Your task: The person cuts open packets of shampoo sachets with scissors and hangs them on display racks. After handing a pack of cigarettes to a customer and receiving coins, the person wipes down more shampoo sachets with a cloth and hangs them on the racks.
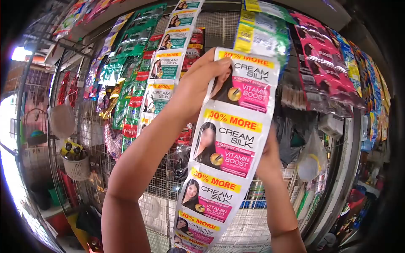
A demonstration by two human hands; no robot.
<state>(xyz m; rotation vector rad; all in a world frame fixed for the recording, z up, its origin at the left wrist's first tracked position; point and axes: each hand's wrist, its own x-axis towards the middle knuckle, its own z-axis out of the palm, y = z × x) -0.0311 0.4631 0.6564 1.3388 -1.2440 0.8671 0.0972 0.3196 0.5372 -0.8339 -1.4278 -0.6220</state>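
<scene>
A long strip of white and pink Cream Silk conditioner sachets (228,145) hangs in front of me, slanting down to the lower left. My left hand (198,82) is closed on its top left edge, the thumb lying over the front of the uppermost sachet. At the strip's right edge, my right hand (268,158) is partly behind it, and its fingers are hidden. Just left of my left hand hangs a strip of white and green Cream Silk sachets (162,69).
Green sachet strips (137,36) hang at upper left and pink Sunsilk strips (320,50) at upper right. Yellow and green packets (261,36) hang behind the top. A wire grille (160,206) stands behind, and a white basket (76,166) hangs at left.
</scene>
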